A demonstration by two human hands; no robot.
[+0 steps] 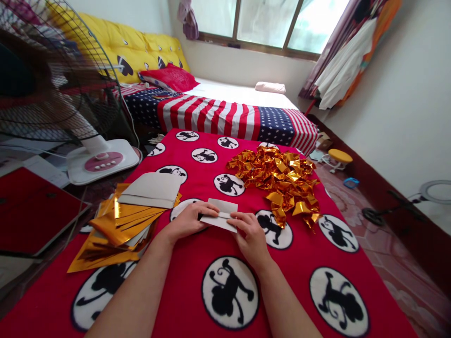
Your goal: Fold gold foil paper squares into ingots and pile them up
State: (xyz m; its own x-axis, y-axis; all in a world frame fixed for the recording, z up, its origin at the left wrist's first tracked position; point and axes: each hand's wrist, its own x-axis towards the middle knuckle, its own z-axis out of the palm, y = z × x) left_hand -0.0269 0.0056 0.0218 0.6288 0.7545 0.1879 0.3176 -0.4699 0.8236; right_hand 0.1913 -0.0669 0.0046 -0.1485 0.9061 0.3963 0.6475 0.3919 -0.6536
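Observation:
A pale grey sheet of paper [222, 205], partly folded across its middle, lies between my two hands over the red cloth [183, 300]. My left hand [192, 217] has its fingers closed on the sheet's left edge. On the right edge, the fingers and thumb of my right hand [249, 232] pinch the same sheet near the fold. Left of my left hand sits a stack of gold foil paper [109, 239], its sheets fanned out unevenly, with grey-backed sheets [151, 188] on top. Beyond my right hand spreads a heap of folded shiny gold foil pieces [282, 171].
A white-based electric fan [102, 159] stands at the left, beside a dark red board [31, 206]. Past the table is a bed with a stars-and-stripes cover [218, 112]. On the floor to the right are a yellow stool [340, 156] and a ring-light stand [394, 206].

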